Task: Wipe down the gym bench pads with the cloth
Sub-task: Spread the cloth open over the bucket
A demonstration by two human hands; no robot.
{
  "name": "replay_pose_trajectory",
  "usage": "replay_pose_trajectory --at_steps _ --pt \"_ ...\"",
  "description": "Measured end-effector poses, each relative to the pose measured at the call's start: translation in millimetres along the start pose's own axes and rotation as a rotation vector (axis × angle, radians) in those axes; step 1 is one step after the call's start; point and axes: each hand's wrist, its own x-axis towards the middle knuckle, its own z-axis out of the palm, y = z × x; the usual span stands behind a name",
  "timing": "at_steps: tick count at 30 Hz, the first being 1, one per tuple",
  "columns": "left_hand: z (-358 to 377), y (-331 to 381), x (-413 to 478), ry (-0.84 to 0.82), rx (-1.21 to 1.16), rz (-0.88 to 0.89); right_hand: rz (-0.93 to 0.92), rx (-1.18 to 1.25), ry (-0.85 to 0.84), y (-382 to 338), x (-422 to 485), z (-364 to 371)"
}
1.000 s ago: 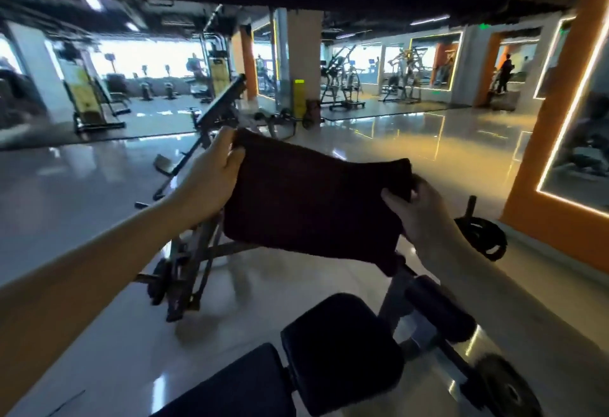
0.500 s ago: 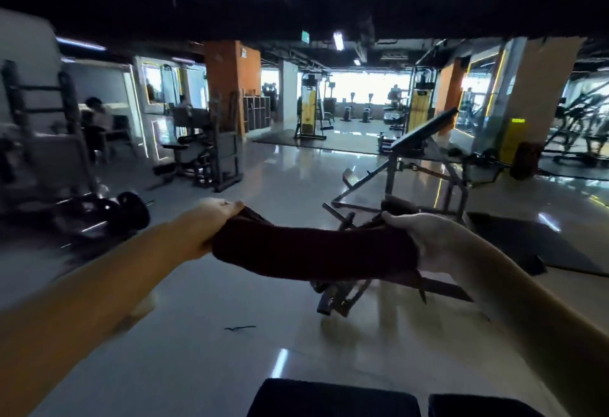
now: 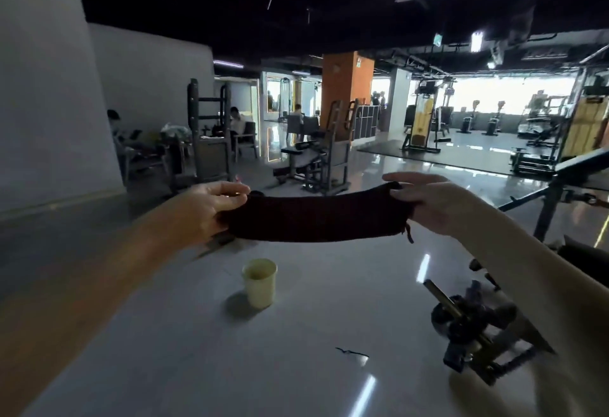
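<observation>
Cloth [image 3: 316, 219]: dark, folded into a long narrow band, held in the air between both hands at mid-frame, above the floor. It sags slightly in the middle, and a short loose tag hangs from its lower right corner.
Left hand [image 3: 211, 209]: grips the left end of the cloth. The thumb lies on top and the fingers are curled underneath, closed on the fabric.
Right hand [image 3: 431, 202]: pinches the right end of the cloth. The fingers [image 3: 400, 184] reach over the top edge; the thumb is hidden behind the fabric.
Hand spacing: well apart, one at each end, with the cloth stretched between them.
Paper cup [image 3: 259, 281]: pale, upright on the floor below the cloth, touching neither hand.
Floor [image 3: 197, 350]: glossy grey, showing light reflections.
Dark scrap [image 3: 351, 352]: small and thin, lying on the floor to the right of the paper cup.
Equipment base [image 3: 471, 321]: dark metal parts with a brass-coloured bar, at lower right near the right forearm. Detail is blurred.
Incline bench [image 3: 583, 161]: dark angled slab on a metal frame at the right edge, behind the right hand and apart from the cloth.
Orange pillar [image 3: 346, 87]: in the background, centre.
Background: exercise machines, a rack and seated people stand along the left wall.
</observation>
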Motion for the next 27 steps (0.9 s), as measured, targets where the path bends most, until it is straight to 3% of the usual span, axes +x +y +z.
replay_pose_trajectory --at_steps 3,7,10,18,22,25,27 --pt "-37 5 22 0.069 0.097 0.1 -0.144 -0.154 0.018 9 38 30" --pt "-75 0 49 0.233 0.465 0.328 -0.328 -0.418 0.099 18 87 61" --pt "-91 -3 70 0.348 0.582 0.435 -0.455 -0.511 0.145 19 121 84" --pt "-107 -12 160 0.486 0.681 0.511 -0.576 -0.636 0.098 40 250 94" --pt "-104 -11 237 0.461 0.656 0.51 -0.624 -0.661 0.081 45 334 85" --pt "-92 -6 304 0.391 0.506 0.496 -0.589 -0.687 0.061 44 400 76" --pt "-82 -3 345 0.351 0.366 0.446 -0.481 -0.556 0.011 43 444 69"
